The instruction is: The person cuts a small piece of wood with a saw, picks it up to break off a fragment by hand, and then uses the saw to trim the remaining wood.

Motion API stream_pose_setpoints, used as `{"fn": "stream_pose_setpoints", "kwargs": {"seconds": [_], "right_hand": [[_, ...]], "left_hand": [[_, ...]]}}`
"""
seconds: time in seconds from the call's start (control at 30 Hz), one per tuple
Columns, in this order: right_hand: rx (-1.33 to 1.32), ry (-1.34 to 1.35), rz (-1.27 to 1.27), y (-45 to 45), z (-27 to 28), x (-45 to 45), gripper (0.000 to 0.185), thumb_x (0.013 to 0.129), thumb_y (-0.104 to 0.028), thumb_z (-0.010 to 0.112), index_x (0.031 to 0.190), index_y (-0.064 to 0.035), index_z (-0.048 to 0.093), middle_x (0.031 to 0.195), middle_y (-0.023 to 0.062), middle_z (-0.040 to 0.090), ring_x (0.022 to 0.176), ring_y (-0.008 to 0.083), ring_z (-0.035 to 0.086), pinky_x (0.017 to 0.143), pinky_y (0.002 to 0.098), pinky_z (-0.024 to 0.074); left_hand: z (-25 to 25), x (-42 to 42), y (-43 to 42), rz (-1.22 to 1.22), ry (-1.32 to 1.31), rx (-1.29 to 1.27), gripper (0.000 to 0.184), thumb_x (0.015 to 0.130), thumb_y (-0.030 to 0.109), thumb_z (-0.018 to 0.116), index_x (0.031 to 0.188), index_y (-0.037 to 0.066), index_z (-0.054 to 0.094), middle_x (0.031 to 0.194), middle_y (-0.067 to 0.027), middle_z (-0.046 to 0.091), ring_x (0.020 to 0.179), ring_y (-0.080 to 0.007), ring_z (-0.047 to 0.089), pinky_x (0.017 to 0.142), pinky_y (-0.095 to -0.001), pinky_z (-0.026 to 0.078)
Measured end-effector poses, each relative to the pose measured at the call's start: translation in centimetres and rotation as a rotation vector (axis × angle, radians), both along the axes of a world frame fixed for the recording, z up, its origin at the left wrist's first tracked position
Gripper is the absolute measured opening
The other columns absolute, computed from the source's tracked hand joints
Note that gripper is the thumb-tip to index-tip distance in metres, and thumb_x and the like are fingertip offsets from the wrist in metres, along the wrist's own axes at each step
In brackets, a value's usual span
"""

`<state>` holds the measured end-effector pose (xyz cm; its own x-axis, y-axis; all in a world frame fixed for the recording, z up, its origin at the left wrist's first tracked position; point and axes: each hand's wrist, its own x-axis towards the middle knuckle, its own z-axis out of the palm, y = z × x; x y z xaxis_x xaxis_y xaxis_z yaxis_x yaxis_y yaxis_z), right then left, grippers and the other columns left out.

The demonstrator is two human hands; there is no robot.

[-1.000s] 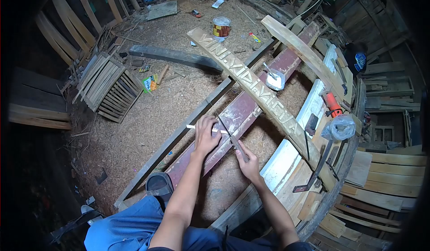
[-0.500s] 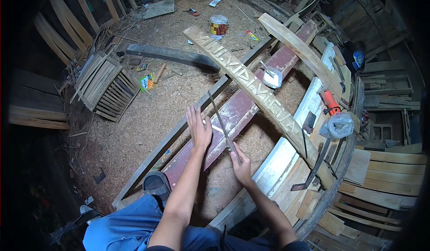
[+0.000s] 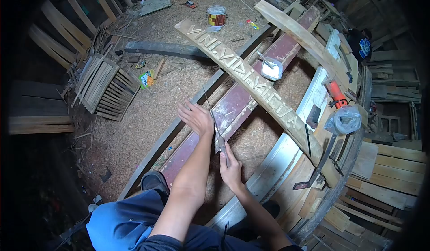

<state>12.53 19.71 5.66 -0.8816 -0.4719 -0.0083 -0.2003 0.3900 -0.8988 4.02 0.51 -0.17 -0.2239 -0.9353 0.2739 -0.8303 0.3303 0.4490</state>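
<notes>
My right hand [image 3: 230,168] is closed round the handle of a long thin-bladed tool [image 3: 212,112], its blade seen nearly edge-on and pointing away from me. To the left of the blade is my left hand [image 3: 196,116], palm down with fingers stretched out, over the edge of a worn maroon plank [image 3: 233,107]. The blade passes close by its thumb side. Anything under the left palm is hidden. Beyond both hands, a board with raised carved letters [image 3: 242,72] lies across the plank.
A tub of white paste [image 3: 272,68] rests on the plank. To the right are an orange power tool [image 3: 336,93], a plastic bag [image 3: 347,120] and a metal clamp [image 3: 316,170]. A paint can [image 3: 217,16] and a slatted wooden piece [image 3: 105,87] stand on the shavings-covered floor. A person [image 3: 359,45] is at the far right.
My right hand and the tool have drawn back towards me and slightly left. My left hand has turned, its fingers now pointing more leftward; a pale strip seen by its thumb is no longer visible.
</notes>
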Motion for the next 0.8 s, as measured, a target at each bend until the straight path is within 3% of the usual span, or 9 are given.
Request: {"fn": "stream_pose_setpoints", "kwargs": {"seconds": [0.07, 0.17, 0.33, 0.47, 0.7, 0.73, 0.8], "right_hand": [[0.011, -0.047, 0.006, 0.3, 0.2, -0.2, 0.047, 0.104, -0.024, 0.06, 0.147, -0.0043, 0.056, 0.096, 0.032, 0.071, 0.088, 0.0468, 0.073, 0.074, 0.0478, 0.0566], [-0.025, -0.099, -0.005, 0.2, 1.1, -0.8, 0.046, 0.105, -0.023, 0.06, 0.147, -0.0056, 0.055, 0.098, 0.0321, 0.071, 0.087, 0.0473, 0.073, 0.074, 0.0478, 0.0566], [0.01, -0.127, -0.004, 0.0, 0.7, 0.0, 0.047, 0.105, -0.021, 0.059, 0.148, -0.0051, 0.054, 0.103, 0.0325, 0.07, 0.092, 0.0469, 0.073, 0.074, 0.049, 0.0581], [-0.004, -0.149, 0.035, 0.6, 1.4, -1.5, 0.047, 0.104, -0.021, 0.059, 0.148, -0.0045, 0.054, 0.106, 0.0324, 0.07, 0.097, 0.0479, 0.071, 0.077, 0.05, 0.0584], [0.032, -0.112, 0.066, 0.8, 1.8, -1.7, 0.046, 0.104, -0.022, 0.06, 0.147, -0.0052, 0.056, 0.105, 0.0313, 0.071, 0.094, 0.0463, 0.072, 0.075, 0.0503, 0.0581], [0.025, -0.15, 0.071, 2.0, 1.5, -1.4, 0.046, 0.103, -0.021, 0.061, 0.146, -0.0069, 0.057, 0.105, 0.0298, 0.072, 0.093, 0.0454, 0.072, 0.075, 0.0494, 0.0582], [0.058, -0.11, 0.064, 4.7, 2.0, 0.2, 0.045, 0.102, -0.021, 0.061, 0.146, -0.0081, 0.057, 0.104, 0.0292, 0.072, 0.092, 0.0452, 0.072, 0.075, 0.049, 0.0581]], "left_hand": [[0.0, -0.2, -0.1, -0.007, 0.015, -0.034, 0.046, 0.1, 0.017, 0.049, 0.142, -0.002, 0.048, 0.151, -0.0261, 0.042, 0.143, -0.0407, 0.037, 0.124, -0.0523, 0.023], [0.8, -0.3, 0.0, -0.012, 0.029, 0.071, 0.044, 0.099, 0.011, 0.05, 0.142, 0.0, 0.046, 0.147, -0.0249, 0.044, 0.142, -0.0409, 0.037, 0.124, -0.0529, 0.024], [-0.1, -0.4, 0.0, 0.057, 0.007, 0.04, 0.048, 0.098, 0.013, 0.053, 0.144, 0.004, 0.046, 0.143, -0.0243, 0.046, 0.135, -0.0406, 0.042, 0.117, -0.0534, 0.03], [0.1, -0.5, 0.1, 0.038, 0.001, 0.012, 0.054, 0.098, 0.011, 0.054, 0.15, 0.006, 0.042, 0.143, -0.0257, 0.045, 0.136, -0.0427, 0.04, 0.117, -0.0545, 0.029], [-0.7, -0.6, -0.1, 0.115, -0.035, -0.021, 0.05, 0.096, 0.011, 0.057, 0.145, 0.007, 0.046, 0.139, -0.0231, 0.047, 0.133, -0.0393, 0.043, 0.113, -0.051, 0.033], [-0.2, -0.6, -0.1, 0.096, -0.033, 0.099, 0.06, 0.095, 0.008, 0.057, 0.152, 0.007, 0.037, 0.146, -0.0258, 0.042, 0.139, -0.0418, 0.037, 0.12, -0.0531, 0.027], [-0.3, -0.7, -0.2, 0.097, -0.015, 0.028, 0.051, 0.098, 0.01, 0.054, 0.147, 0.006, 0.042, 0.142, -0.0252, 0.044, 0.135, -0.0413, 0.04, 0.116, -0.052, 0.03]]}}
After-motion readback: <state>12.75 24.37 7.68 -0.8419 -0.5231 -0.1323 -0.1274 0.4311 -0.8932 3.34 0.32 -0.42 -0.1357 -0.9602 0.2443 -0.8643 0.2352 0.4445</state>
